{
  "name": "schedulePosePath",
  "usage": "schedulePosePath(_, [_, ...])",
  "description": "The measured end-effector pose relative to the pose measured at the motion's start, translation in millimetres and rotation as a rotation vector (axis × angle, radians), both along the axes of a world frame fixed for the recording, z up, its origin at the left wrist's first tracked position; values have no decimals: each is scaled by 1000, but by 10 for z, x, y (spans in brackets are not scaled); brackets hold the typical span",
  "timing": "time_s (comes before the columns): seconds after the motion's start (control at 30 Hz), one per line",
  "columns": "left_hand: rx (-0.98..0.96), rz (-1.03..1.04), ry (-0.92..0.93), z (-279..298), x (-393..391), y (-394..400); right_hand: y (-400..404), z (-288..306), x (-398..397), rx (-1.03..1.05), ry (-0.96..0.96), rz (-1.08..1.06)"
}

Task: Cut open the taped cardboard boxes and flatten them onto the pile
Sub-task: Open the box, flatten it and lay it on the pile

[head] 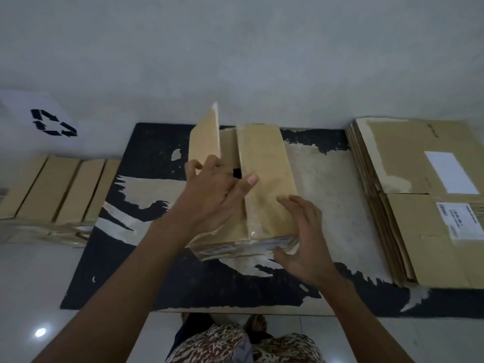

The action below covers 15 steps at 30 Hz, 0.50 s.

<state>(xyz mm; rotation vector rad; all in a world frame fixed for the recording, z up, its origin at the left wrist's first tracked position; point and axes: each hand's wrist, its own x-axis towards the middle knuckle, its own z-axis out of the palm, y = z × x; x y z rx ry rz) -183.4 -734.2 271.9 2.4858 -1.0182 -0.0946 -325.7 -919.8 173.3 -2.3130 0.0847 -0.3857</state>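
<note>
— On the torn black mat (110,279), where exactly does the cardboard box (264,184) sit?

— Near the middle of it, straight ahead of the person, with both hands on it. Its left top flap (205,140) stands up, the right flap lies nearly flat, and a dark gap shows between them. Clear tape (251,242) wrinkles along the near edge.

— What is the left hand (212,192) doing?

— It lies over the left part of the top, at the foot of the raised flap. Its fingers are bent down into the opening, while the thumb stretches across onto the right flap. Whether the fingers grip an edge inside, I cannot tell.

— And the right hand (301,237)?

— It is spread at the near right corner of the box, fingers loosely extended along the side and the thumb against the taped front edge. It touches the box without closing round it.

— Anything around?

— A pile of flattened boxes (419,200) lies at the right, reaching over the mat's edge. A row of closed boxes (57,189) stands at the left, and behind them is a white sheet with a recycling symbol (53,123).
</note>
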Motion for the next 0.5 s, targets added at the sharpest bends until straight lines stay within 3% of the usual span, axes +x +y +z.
schedulePosePath(0.13, [-50,106,-168,86,78,561,149,-19,116,-67,-21,-131])
schedulePosePath(0.23, [-6,304,-154,46,133,1029,138,-106,28,-108,-35,-144])
schedulePosePath(0.33, [175,439,17,-266,214,1328,162,-25,-42,77,-110,-266])
schedulePosePath(0.4, [58,391,177,-488,167,1360,179,70,-9,167,-243,-456])
schedulePosePath(0.5, [-184,505,545,-733,4,1153,70,113,76,406,-309,-790])
